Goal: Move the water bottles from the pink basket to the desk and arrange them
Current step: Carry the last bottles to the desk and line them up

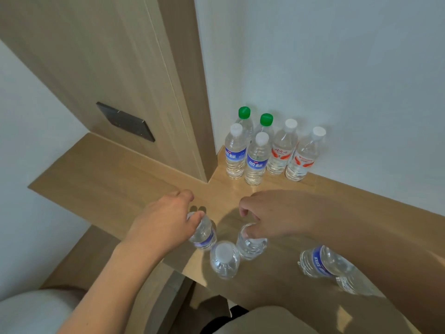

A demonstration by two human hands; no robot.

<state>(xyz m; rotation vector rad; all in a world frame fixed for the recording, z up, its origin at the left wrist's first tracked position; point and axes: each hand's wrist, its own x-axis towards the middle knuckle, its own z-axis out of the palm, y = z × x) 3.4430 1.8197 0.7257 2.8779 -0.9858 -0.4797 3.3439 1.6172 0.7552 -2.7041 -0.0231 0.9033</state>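
Several clear water bottles stand grouped in the desk's back corner: two with green caps (244, 112), two with blue labels (257, 162), two with red labels (279, 154). Near the front edge of the wooden desk (125, 179), my left hand (166, 220) grips the top of a blue-labelled bottle (204, 235). My right hand (272, 213) holds the cap end of another clear bottle (251, 245). A third bottle with a white cap (225, 259) stands between and in front of them. Two more bottles (320, 261) sit under my right forearm. The pink basket is out of view.
A wooden door panel (115, 68) with a grey metal plate (125, 121) rises at the back left, its edge meeting the desk beside the bottle group. White walls (337, 68) close the corner. A pale rounded object (33, 312) sits at the lower left.
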